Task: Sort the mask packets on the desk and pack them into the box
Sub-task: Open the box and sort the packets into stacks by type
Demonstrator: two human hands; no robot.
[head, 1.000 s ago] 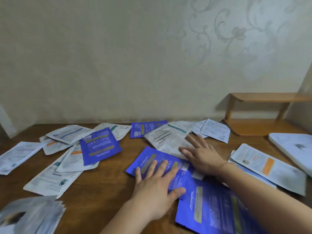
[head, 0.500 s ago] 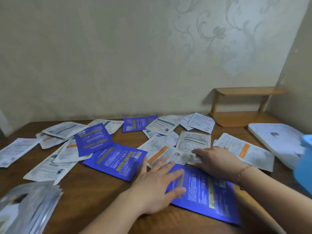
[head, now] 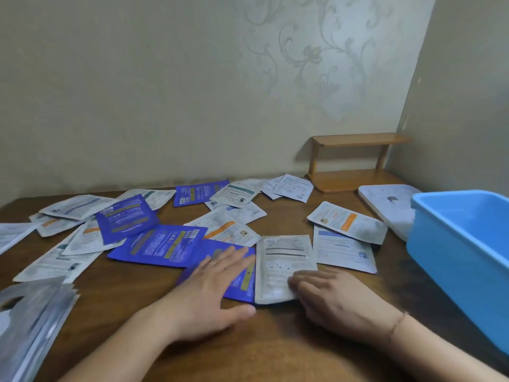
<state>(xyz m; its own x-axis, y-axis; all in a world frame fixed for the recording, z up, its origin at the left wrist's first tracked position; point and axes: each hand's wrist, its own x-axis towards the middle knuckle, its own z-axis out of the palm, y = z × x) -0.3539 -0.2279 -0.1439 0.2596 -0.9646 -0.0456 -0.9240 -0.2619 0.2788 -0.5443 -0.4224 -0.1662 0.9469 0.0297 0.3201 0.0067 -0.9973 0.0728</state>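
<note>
Mask packets lie scattered over the counter [head: 132,304]. Left hand [head: 212,293] presses a blue packet [head: 242,282] with fingers straight; right hand [head: 336,299] rests flat-fingered on a white packet [head: 283,260]. Blue box [head: 451,244] stands at right.

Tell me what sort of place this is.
Probably a room at home: a wooden desk pushed into a corner of patterned wallpaper, with a small wooden shelf on it.

light: dim, even, soft indoor | shadows: faint, soft under the shelf [head: 358,161] far right | blur: both hands smeared (motion); near-left packet stack [head: 33,321] out of focus | distortion: wide-angle bending at edges
</note>
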